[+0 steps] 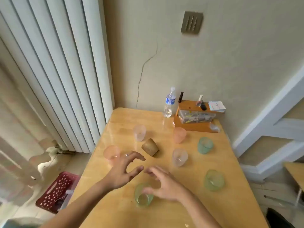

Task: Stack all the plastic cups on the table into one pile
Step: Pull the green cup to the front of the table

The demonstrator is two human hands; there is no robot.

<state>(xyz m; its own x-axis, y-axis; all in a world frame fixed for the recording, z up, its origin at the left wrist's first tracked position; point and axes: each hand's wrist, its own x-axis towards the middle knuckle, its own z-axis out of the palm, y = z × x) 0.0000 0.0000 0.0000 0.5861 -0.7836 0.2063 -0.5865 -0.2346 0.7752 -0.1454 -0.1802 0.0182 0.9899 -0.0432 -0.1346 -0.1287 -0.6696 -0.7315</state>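
Note:
Several translucent plastic cups stand apart on the wooden table (pixel 189 203). A green cup (pixel 143 197) is nearest me, another green cup (pixel 214 180) at the right, a teal cup (pixel 205 145) further back. Two orange cups (pixel 111 153) (pixel 179 135) and two pale pink cups (pixel 139 132) (pixel 179 157) stand around the middle. A brown cup (pixel 150 147) lies on its side. My left hand (pixel 125 170) hovers open beside the left orange cup. My right hand (pixel 164 183) is open, thumb touching the near green cup's rim.
A water bottle (pixel 169 102) and a small wooden shelf (pixel 195 119) holding a clear box stand at the table's far edge by the wall. A radiator (pixel 54 71) runs along the left. A red basket (pixel 56 191) sits on the floor at the left.

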